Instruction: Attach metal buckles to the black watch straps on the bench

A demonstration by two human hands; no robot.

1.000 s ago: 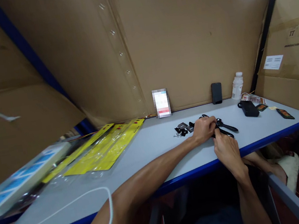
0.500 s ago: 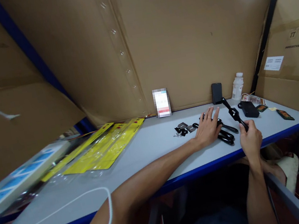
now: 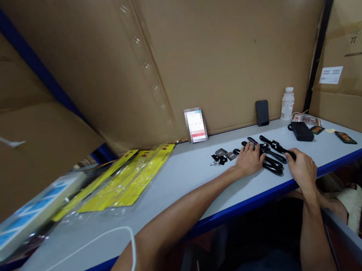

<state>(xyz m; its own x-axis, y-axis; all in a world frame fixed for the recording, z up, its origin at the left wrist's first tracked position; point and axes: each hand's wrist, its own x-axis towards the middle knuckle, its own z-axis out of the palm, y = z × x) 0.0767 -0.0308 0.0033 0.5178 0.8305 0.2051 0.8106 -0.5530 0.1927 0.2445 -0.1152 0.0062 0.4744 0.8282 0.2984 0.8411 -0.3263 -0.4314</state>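
The right grip point(image 3: 302, 168) is closed round the near end of a long black piece point(image 3: 277, 146), which slants toward the back edge of the table point(image 3: 176, 191), in its right half, just beside other black pieces point(image 3: 273, 168). The left grip point(image 3: 250, 161) lies over those; whether it clasps any I cannot tell, since the hand covers them. The step in hand looks like laying the pieces side by side; the next move calls for settling this one flat and loosening the right grip without nudging its neighbours. Toward the table's right end lies a black case point(image 3: 301, 132). Half a second ago the long black piece was tilted up, farther right; now it is lower, and the left fingers are less spread.
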